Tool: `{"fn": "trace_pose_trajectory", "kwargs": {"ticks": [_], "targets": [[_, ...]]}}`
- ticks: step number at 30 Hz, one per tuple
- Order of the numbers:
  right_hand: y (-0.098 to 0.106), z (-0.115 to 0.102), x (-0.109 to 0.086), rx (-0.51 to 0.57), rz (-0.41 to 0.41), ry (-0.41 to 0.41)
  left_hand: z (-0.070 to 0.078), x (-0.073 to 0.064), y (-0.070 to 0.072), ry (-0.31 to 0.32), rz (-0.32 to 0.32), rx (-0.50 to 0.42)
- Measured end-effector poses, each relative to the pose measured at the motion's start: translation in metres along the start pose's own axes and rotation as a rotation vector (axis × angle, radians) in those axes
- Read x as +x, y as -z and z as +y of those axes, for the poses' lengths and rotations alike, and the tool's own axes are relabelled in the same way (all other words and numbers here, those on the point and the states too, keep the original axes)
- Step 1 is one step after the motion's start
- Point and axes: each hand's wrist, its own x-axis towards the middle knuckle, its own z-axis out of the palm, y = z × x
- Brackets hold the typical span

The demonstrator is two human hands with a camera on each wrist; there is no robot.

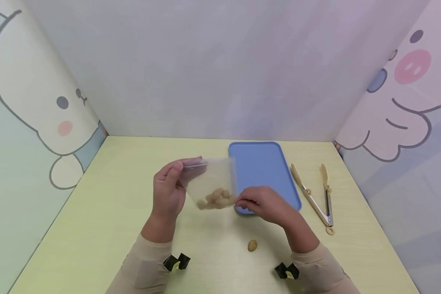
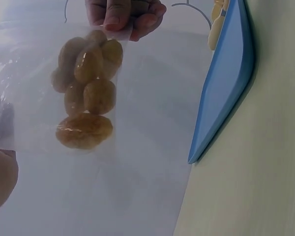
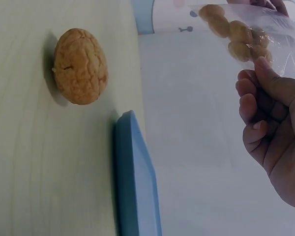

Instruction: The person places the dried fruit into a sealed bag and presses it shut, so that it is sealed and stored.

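A clear zip-seal bag [image 1: 214, 173] is held up above the table, with several brown walnuts [image 2: 84, 130] gathered along its bottom. My left hand [image 1: 168, 190] grips its zip end at the upper left, thumb in front. At the lower right corner, my right hand [image 1: 266, 204] pinches the plastic between thumb and forefinger, beside the nuts. The right wrist view shows that hand's other fingers [image 3: 248, 107] curled in below the pinch. One loose walnut [image 3: 80, 66] lies on the table, nearer to me than the bag.
Behind the right hand lies a blue tray [image 1: 261, 163], partly covered by that hand and the bag. Tongs [image 1: 317, 206] with tan tips lie spread to the tray's right. Walls stand at the back and both sides of the pale table [image 1: 106, 212].
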Motion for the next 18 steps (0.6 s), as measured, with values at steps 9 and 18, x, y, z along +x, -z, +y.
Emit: {"fn": "trace_pose_trajectory", "kwargs": {"ticks": [9, 18], "targets": [[0.001, 0.011, -0.006, 0.084, 0.093, 0.01, 0.004, 0.001, 0.001, 0.019, 0.018, -0.057], [0.002, 0.017, -0.007, 0.113, 0.058, -0.017, 0.008, 0.0, -0.008, 0.071, 0.042, -0.071]]}}
